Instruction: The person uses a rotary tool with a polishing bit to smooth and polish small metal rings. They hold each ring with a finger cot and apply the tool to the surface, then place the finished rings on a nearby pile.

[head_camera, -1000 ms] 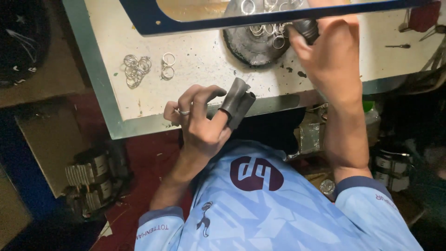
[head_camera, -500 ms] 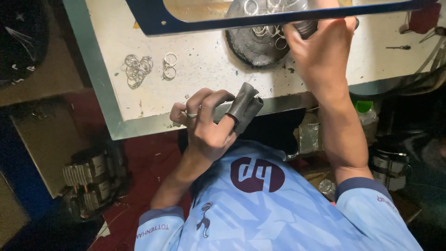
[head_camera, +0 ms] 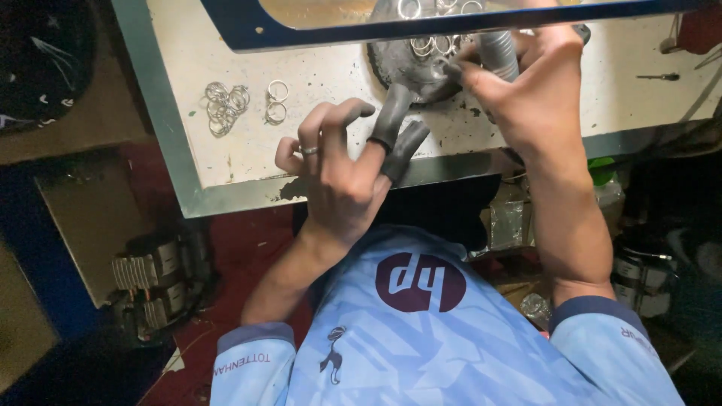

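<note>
Two hands over a bench (head_camera: 188,135): left hand (head_camera: 342,169) spread open with grey-coated fingertips, right hand (head_camera: 538,94) gripping a grey tube (head_camera: 498,54) beside metal rings (head_camera: 226,105).

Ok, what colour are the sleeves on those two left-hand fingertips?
Dark grey sleeves on the left hand, clearest in the head view.

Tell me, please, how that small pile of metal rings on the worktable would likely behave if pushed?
The metal rings look thin and light, so they would probably slide easily on the worktable. Lying flat, they seem unlikely to roll; the overlapping ones may drag along together.
</note>
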